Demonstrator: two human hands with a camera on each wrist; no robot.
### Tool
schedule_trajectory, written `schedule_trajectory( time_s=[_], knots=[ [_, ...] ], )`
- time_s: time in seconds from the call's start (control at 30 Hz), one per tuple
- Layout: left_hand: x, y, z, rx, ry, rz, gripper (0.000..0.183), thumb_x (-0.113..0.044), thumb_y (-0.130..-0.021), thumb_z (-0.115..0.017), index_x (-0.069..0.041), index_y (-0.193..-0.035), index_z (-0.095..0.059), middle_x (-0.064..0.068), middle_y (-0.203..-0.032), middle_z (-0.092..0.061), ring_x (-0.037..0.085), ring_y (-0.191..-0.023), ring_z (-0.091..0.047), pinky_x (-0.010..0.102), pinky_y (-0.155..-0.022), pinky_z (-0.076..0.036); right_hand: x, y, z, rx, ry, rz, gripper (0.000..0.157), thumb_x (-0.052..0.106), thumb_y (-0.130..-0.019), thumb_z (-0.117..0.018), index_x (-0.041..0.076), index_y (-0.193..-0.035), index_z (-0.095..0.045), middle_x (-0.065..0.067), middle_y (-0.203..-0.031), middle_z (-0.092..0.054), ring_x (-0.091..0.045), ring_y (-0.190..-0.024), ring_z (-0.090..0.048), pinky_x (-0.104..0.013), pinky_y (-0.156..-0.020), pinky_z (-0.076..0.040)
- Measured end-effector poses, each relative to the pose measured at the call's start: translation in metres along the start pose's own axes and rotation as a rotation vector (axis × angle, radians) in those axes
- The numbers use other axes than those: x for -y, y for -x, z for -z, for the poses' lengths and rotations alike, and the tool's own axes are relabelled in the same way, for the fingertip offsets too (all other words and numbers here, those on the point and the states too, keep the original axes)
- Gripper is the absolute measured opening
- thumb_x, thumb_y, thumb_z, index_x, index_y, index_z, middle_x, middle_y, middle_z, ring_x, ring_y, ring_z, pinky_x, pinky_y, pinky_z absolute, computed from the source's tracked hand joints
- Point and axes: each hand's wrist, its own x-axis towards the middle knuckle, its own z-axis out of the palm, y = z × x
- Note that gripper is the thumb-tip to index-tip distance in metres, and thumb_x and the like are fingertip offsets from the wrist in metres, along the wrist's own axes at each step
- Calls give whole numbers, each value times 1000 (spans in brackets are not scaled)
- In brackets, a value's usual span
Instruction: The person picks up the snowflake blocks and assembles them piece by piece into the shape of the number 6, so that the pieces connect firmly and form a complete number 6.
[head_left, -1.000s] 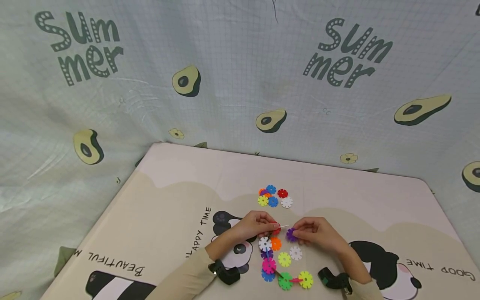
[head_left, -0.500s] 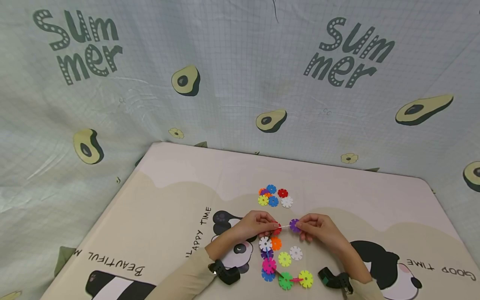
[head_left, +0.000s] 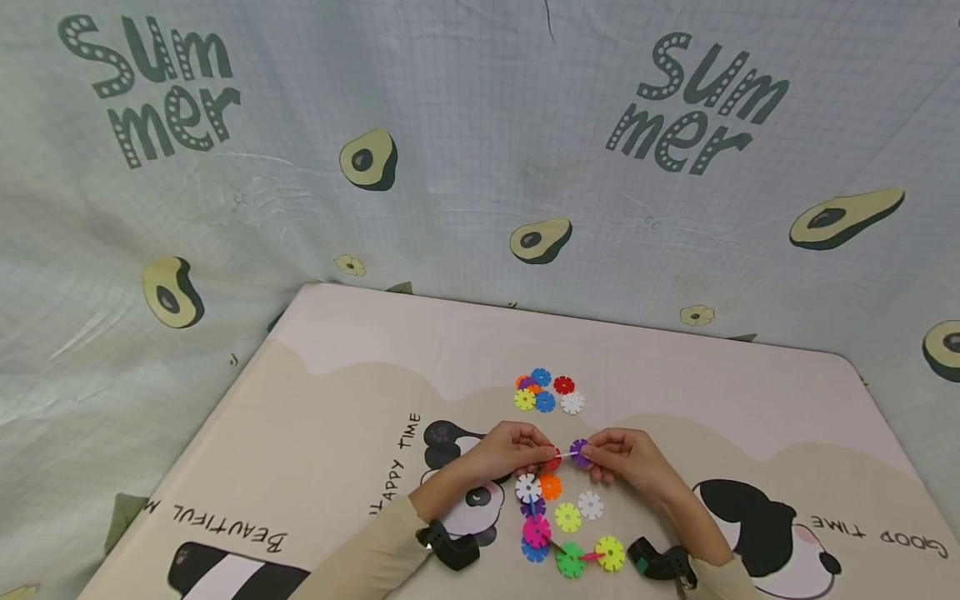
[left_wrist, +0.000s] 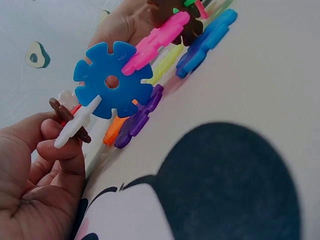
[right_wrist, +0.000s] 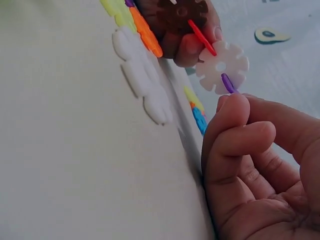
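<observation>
My left hand pinches a red interlocking disc at one end of a chain of notched plastic discs. Slotted into the red one is a white disc, seen edge-on from the head. My right hand pinches a purple disc whose edge meets the white disc's rim; how deep it sits in the slot is hard to tell. The chain runs on toward me through a brown disc, a blue disc, a pink disc, a green disc and a yellow disc.
Loose discs lie beside the chain, among them an orange disc, a yellow-green disc and a white loose disc. Farther back, several more surround a red loose disc. A printed cloth covers the table; a patterned curtain hangs behind.
My right hand has brought the purple disc up to the white disc's edge, moving right and up, then slightly back left. My left hand holds its place on the red disc.
</observation>
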Motion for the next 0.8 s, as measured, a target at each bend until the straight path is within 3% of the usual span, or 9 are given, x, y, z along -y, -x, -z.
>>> schedule_trajectory(
  time_s=[0.2, 0.37, 0.57, 0.8],
  knots=[
    [-1, 0, -4, -47, -12, -7, 23, -17, -97, -60, 6, -99, -63, 2, -80, -67, 9, -63, -50, 17, -60, -43, 0, -5, -2, -20, -18, 4, 33, 15, -96, -63, -16, -108, -61, -1, -73, -67, -9, -58, -57, -19, -57, -50],
    [0, 1, -5, -88, -13, 25, 28, -24, -99, -58, 3, -101, -64, -2, -76, -60, 10, -65, -51, 18, -61, -46, 3, -9, -6, 19, 27, 32, 34, 16, -96, -63, -15, -110, -62, -4, -74, -66, -9, -58, -57, -19, -56, -50],
    [2, 2, -4, -39, -104, -14, 25, -24, -97, -61, -1, -105, -69, -2, -74, -59, 9, -59, -47, 18, -53, -38, 6, -12, -10, 83, 128, 54, 29, 16, -95, -64, -11, -103, -66, -8, -71, -64, -8, -57, -54, -19, -54, -47],
    [0, 1, 0, -20, -144, -62, 22, -20, -95, -64, 1, -99, -73, 0, -81, -66, 6, -72, -55, 18, -66, -45, 12, -15, -13, 121, 168, 68, 28, 19, -94, -65, -9, -100, -66, -13, -75, -65, -11, -61, -57, -19, -57, -48]
  ],
)
